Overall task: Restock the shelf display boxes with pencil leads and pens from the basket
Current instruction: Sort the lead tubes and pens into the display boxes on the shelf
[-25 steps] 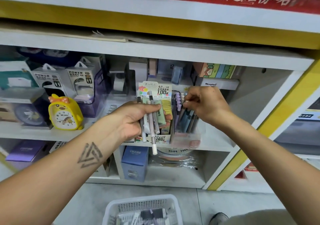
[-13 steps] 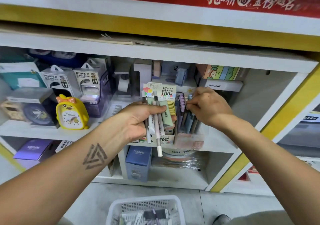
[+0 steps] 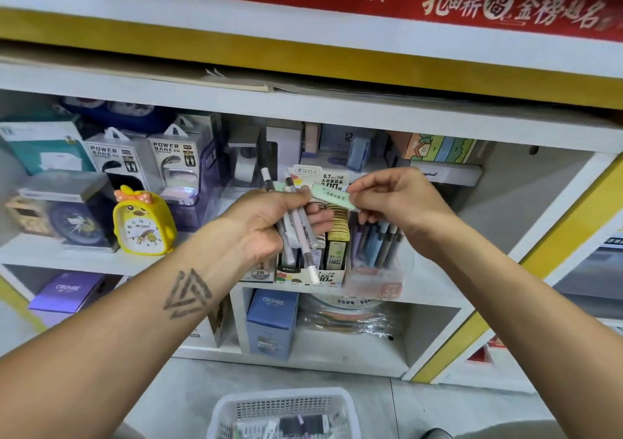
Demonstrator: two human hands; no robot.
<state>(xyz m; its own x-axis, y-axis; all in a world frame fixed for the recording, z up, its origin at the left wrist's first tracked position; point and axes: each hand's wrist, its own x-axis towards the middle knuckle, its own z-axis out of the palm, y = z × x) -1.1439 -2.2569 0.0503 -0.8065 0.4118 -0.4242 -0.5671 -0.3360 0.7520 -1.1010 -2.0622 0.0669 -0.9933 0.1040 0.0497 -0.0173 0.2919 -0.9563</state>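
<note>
My left hand point(image 3: 269, 222) grips a bundle of pens point(image 3: 296, 226), grey and pale, held slanting in front of the shelf. My right hand point(image 3: 397, 199) pinches one end of a pale green pencil lead case point(image 3: 332, 195) whose other end still lies against my left hand's fingers. Behind them stands the pencil lead display box point(image 3: 328, 259) with rows of lead cases, and to its right a clear pen display box point(image 3: 377, 263) holding several blue and purple pens. The white basket point(image 3: 286, 411) sits on the floor below with more stock in it.
On the shelf to the left stand a yellow chick clock point(image 3: 143, 222) and power bank boxes point(image 3: 145, 158). Blue and purple CRUHRE boxes point(image 3: 271, 320) sit on the lower shelf. A yellow-edged post point(image 3: 553, 243) bounds the shelf on the right.
My right hand left the pen display box and moved up and left to take the green lead case from my left hand's bundle. The left hand rose slightly.
</note>
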